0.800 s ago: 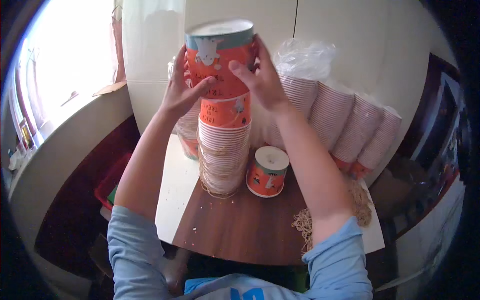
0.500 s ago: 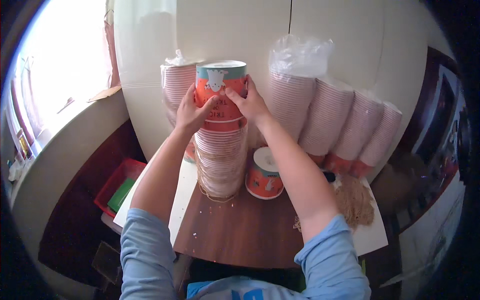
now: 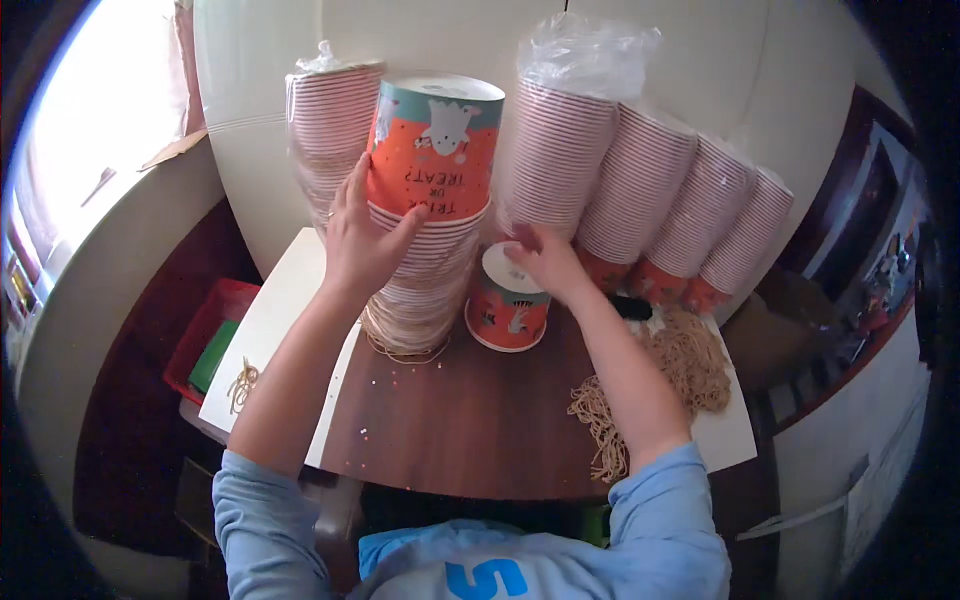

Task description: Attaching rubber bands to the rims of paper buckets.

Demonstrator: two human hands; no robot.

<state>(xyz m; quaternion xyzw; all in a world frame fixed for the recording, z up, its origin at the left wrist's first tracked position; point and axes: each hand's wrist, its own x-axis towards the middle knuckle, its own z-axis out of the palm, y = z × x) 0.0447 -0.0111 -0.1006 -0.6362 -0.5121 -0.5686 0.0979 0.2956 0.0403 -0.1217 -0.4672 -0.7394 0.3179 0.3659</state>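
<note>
A tall stack of upside-down orange and teal paper buckets (image 3: 430,150) stands at the middle of the table, with tan rubber bands around its lower rims. My left hand (image 3: 365,235) holds the stack's left side, thumb across the front and fingers along the side. To the right of it stands a shorter orange and teal paper bucket (image 3: 505,310), also upside down. My right hand (image 3: 548,262) is at that bucket's top right edge, fingers apart and loosely bent; some fingertips are in shadow. Whether they touch it I cannot tell.
Several plastic-wrapped bucket stacks (image 3: 640,190) line the back right; another wrapped stack (image 3: 325,130) is at back left. Tan rubber bands (image 3: 690,365) lie heaped by my right forearm, and a few bands (image 3: 242,385) at left. A red bin (image 3: 205,325) sits beyond the table's left edge.
My right hand has left the top of the tall stack and come down to the short bucket. My left hand has slid lower on the stack. The head view has shifted.
</note>
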